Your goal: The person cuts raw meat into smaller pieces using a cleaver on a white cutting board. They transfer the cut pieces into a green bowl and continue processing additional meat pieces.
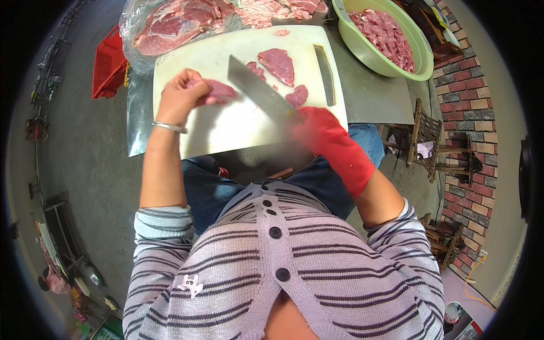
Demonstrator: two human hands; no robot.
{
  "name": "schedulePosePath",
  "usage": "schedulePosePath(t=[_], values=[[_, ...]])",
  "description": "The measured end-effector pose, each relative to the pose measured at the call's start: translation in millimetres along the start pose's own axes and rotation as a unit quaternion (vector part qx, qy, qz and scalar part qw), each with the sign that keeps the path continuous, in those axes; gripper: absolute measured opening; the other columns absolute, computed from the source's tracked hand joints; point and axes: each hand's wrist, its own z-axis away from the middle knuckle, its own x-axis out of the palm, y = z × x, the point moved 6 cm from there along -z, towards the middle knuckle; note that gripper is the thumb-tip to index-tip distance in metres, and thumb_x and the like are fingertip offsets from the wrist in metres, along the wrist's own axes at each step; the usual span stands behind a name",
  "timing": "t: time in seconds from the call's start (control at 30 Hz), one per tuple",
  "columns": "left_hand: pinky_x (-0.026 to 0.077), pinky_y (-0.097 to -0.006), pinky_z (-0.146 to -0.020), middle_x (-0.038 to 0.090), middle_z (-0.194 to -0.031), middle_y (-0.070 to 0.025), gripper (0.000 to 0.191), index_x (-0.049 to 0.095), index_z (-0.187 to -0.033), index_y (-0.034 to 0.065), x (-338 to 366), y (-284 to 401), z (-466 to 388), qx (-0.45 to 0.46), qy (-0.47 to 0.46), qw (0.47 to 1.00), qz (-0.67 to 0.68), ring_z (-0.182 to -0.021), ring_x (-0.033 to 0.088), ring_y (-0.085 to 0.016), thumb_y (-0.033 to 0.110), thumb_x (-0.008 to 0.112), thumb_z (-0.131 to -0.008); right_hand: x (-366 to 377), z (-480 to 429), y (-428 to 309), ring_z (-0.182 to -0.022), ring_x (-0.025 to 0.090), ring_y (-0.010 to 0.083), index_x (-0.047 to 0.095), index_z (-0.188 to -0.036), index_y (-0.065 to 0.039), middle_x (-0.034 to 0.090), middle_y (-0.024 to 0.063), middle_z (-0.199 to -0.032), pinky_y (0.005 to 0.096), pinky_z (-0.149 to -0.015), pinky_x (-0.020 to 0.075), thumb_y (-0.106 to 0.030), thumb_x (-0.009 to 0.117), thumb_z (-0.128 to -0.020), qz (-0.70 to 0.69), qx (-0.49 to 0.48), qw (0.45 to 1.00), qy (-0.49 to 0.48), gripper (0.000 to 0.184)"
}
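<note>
Bare except for a metal bangle at the wrist, my left hand [189, 91] grips a piece of raw red meat [220, 90] over the left part of a white plastic cutting board [212, 51]. My right hand [312, 127], in a red glove, is closed around a cleaver, whose handle is hidden by the glove. The broad cleaver blade [259, 91] slants up and left across the board, its tip to the right of the held piece. Beyond the blade lie a larger meat slice [277, 66] and a small meat piece [297, 96]. Another scrap [256, 70] is partly behind the blade.
A large cut of meat [178, 27] rests on clear plastic at the board's far left, with pale fatty trimmings [259, 12] beside it. A green basin [361, 57] of cut meat stands at the far right of the metal tabletop [374, 102]. A red crate [108, 63] is left.
</note>
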Motion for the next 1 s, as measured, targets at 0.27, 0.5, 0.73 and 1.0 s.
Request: schedulePosePath(t=[0.27, 0.5, 0.73, 1.0], values=[[0.056, -0.0247, -0.054, 0.061, -0.076, -0.0045, 0.022, 0.051, -0.086, 0.0047, -29, -89, 26, -0.069, 0.033, 0.997, -0.02, -0.06, 0.065, -0.014, -0.008, 0.068, -0.081, -19, 12, -4, -0.071, 0.066, 0.0346, 0.071, -0.102, -0.008, 0.068, 0.0177, -0.078, 0.0414, -0.069, 0.0524, -0.032, 0.062, -0.093, 0.007, -0.118, 0.987, 0.106, 0.027], [0.061, -0.0265, -0.065, 0.067, -0.092, -0.0069, 0.021, 0.051, -0.087, 0.0075, -56, -39, 49, -0.033, 0.032, 0.999, -0.002, -0.076, 0.069, -0.014, -0.009, 0.065, -0.086, 29, 6, -49, -0.07, 0.069, 0.0349, 0.071, -0.093, -0.008, 0.07, 0.0159, -0.075, 0.0473, -0.071, 0.0539, -0.029, 0.054, -0.093, 0.178, -0.183, 0.967, 0.016, 0.028], [0.058, -0.0241, -0.06, 0.064, -0.089, -0.0011, 0.013, 0.057, -0.092, 0.0085, 32, -58, 22, -0.011, -0.015, 0.999, 0.04, -0.076, 0.068, -0.012, 0.005, 0.069, -0.09, -22, -4, -11, -0.074, 0.068, 0.0359, 0.07, -0.101, -0.006, 0.069, 0.018, -0.079, 0.0417, -0.07, 0.0521, -0.033, 0.059, -0.094, 0.108, -0.075, 0.984, 0.123, 0.03], [0.05, -0.0397, -0.087, 0.062, -0.105, -0.0104, 0.015, 0.068, -0.09, 0.0055, 65, -60, 26, 0.42, 0.02, 0.801, -0.426, -0.102, 0.059, -0.031, 0.008, 0.074, -0.076, -23, 30, -6, -0.078, 0.069, 0.033, 0.069, -0.1, -0.005, 0.069, 0.0191, -0.081, 0.0401, -0.068, 0.0514, -0.034, 0.06, -0.095, 0.113, -0.1, 0.98, 0.127, 0.03]])
